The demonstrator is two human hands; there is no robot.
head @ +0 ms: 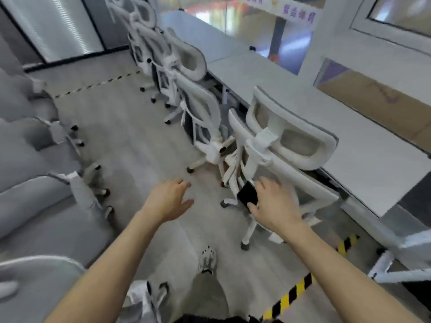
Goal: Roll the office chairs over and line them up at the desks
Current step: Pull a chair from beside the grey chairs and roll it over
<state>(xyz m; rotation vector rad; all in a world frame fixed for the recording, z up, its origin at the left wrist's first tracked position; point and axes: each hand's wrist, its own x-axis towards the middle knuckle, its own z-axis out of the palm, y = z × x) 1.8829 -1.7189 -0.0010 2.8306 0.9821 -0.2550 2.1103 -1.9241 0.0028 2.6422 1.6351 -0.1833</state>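
Observation:
A row of white mesh office chairs stands along the long white desk (363,145) on the right. The nearest chair (279,145) has its back toward me, tucked against the desk edge. A second chair (200,113) sits beyond it, and further chairs (149,40) line up toward the far wall. My right hand (272,206) hovers just behind the nearest chair's backrest and grips a black phone (247,194). My left hand (170,199) is open over the floor, left of that chair, touching nothing.
Grey chairs (35,183) crowd the left side with castors sticking into the aisle. Yellow-black floor tape (289,297) runs at the lower right. A white desk frame leg (396,273) lies low right. My shoe (207,258) is on the grey floor.

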